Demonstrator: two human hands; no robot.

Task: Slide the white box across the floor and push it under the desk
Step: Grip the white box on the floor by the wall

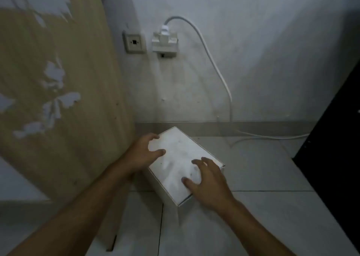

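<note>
Both hands spread flat on white box (181,166) on tiled floor (253,216): left hand (145,154) at far-left edge, right hand (209,183) at near-right corner. Wooden panel (58,99) close left; bare tiles right. Beyond, wall socket (164,43), white cable (218,72) trailing along skirting.

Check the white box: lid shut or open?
Shut. The white box lies flat on the floor, its top closed and unbroken under both hands.
</note>
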